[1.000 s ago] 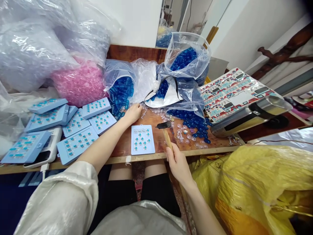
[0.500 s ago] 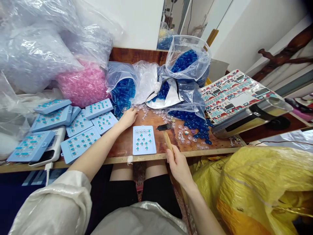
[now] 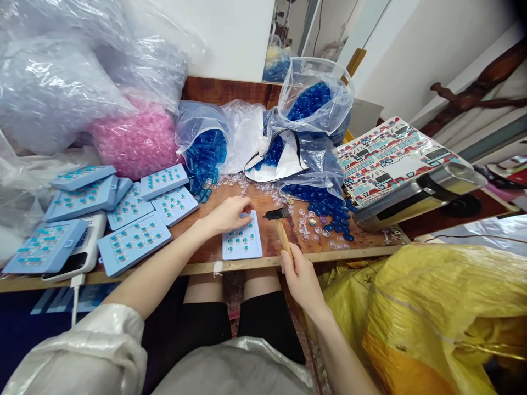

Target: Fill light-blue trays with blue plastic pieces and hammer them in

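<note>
My right hand (image 3: 302, 274) is closed around the wooden handle of a hammer (image 3: 283, 233), whose dark head rests over the tabletop just right of a light blue plastic panel (image 3: 242, 249). The panel lies flat near the table's front edge, with small teal pieces set in it. Over its upper part is my left hand (image 3: 231, 214), fingers pinched together and covering the top row. Whatever those fingers hold is hidden or too small to name. Small clear round pieces (image 3: 315, 230) and dark blue plastic pieces (image 3: 335, 219) are scattered beyond the hammer.
Several finished-looking blue panels (image 3: 135, 244) are heaped at left, some on a white device (image 3: 88, 247) with a cable. Bags of blue pieces (image 3: 206, 153) and pink pieces (image 3: 135, 137) line the back. A steel tumbler (image 3: 420, 197) lies at right, beside printed sheets (image 3: 387, 159).
My left hand has moved from the small clear pieces at the back towards me, onto the top of the panel. My right hand keeps the hammer in about the same place.
</note>
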Demonstrator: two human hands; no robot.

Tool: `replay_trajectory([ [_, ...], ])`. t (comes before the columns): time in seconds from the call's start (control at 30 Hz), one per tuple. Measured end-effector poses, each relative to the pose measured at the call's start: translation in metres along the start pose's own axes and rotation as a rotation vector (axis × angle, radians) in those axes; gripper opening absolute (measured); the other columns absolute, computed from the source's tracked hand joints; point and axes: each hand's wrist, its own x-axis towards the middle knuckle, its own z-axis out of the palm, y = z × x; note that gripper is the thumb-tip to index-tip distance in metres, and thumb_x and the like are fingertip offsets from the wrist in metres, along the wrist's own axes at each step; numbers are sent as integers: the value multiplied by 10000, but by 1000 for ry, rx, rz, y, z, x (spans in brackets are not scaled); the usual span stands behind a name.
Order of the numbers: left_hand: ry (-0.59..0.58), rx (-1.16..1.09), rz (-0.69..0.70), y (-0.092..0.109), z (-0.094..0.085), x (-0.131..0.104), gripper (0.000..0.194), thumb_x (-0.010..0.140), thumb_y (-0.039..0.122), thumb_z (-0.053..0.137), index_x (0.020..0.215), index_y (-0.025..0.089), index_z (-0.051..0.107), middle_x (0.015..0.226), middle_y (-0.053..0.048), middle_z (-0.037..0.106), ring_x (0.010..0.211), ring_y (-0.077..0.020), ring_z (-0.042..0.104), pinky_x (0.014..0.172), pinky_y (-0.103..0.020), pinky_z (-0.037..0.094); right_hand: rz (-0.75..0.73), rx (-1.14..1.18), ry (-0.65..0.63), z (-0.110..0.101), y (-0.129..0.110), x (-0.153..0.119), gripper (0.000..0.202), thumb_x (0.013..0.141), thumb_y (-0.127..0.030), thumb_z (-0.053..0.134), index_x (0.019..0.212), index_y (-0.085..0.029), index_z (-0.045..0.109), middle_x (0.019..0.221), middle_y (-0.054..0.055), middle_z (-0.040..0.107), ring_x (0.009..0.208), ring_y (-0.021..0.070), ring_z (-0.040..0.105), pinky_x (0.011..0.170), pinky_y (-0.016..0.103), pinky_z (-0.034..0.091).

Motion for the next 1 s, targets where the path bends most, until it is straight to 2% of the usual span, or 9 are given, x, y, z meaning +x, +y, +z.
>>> replay_trajectory([
  [0.23, -37, -16, -73, 5, 6, -3, 194, 721, 169, 564, 905, 159, 503, 842, -39, 626, 768, -168, 594, 697, -276, 456, -49, -67, 7, 2, -10, 7, 325, 912, -318, 298, 1139, -183, 489, 857, 68, 664, 731, 198, 617, 605, 250, 405],
  [0.37, -15, -45, -80, 8, 7, -6, 256, 720, 160, 567, 958, 157, 472, 841, -36, 631, 776, -173, 600, 696, -283, 462, -44, -221, -89, 4, -13, 20, 318, 906, -315, 313, 1131, -200, 507, 716, 45, 656, 642, 207, 622, 556, 243, 378],
  [0.43, -12, -64, -71, 7, 6, -7, 276, 723, 165, 567, 980, 157, 468, 847, -36, 630, 789, -171, 601, 709, -281, 466, -47, -186, -91, 2, -14, 22, 314, 909, -315, 305, 1121, -207, 510, 715, 39, 655, 654, 204, 622, 578, 245, 388],
  [0.53, 41, -64, -69, -7, 5, -1, 248, 761, 198, 538, 1001, 160, 490, 906, -43, 623, 828, -160, 594, 759, -280, 469, -51, -55, 4, -2, -13, 18, 329, 915, -319, 285, 1131, -191, 498, 797, 51, 661, 720, 201, 618, 639, 260, 409],
  [0.63, 138, 106, -92, -34, 4, 18, 260, 793, 113, 442, 1037, 142, 527, 1015, -84, 591, 948, -177, 556, 853, -311, 440, -26, 1, 35, -1, -9, 11, 339, 913, -340, 289, 1108, -175, 512, 779, 49, 643, 688, 194, 596, 620, 260, 409],
  [0.77, 24, 340, -24, -63, 6, 49, 316, 803, 46, 371, 1022, 151, 572, 1037, -101, 567, 991, -198, 524, 867, -336, 423, 3, 10, 4, 7, -2, 8, 346, 907, -354, 292, 1083, -169, 526, 715, 32, 616, 611, 177, 561, 569, 247, 396],
  [0.83, 8, 403, -26, -66, 8, 57, 276, 828, 80, 363, 975, 136, 590, 974, -112, 568, 945, -208, 533, 837, -340, 429, 17, 6, -11, 8, -1, 8, 343, 906, -353, 293, 1085, -174, 524, 695, 24, 605, 591, 172, 551, 563, 244, 393],
  [0.9, 43, 402, -72, -63, 8, 55, 251, 827, 107, 382, 959, 121, 595, 926, -118, 562, 897, -211, 541, 812, -339, 433, 26, 12, -19, 8, -1, 8, 335, 907, -355, 290, 1064, -180, 528, 678, 17, 593, 584, 168, 544, 564, 242, 392],
  [1.0, 145, 268, -167, -55, 6, 32, 235, 806, 129, 424, 950, 137, 608, 882, -93, 562, 819, -186, 553, 782, -315, 442, 31, 32, -19, 7, 0, 8, 330, 908, -360, 287, 1056, -185, 524, 665, 10, 579, 587, 167, 538, 570, 241, 390],
])
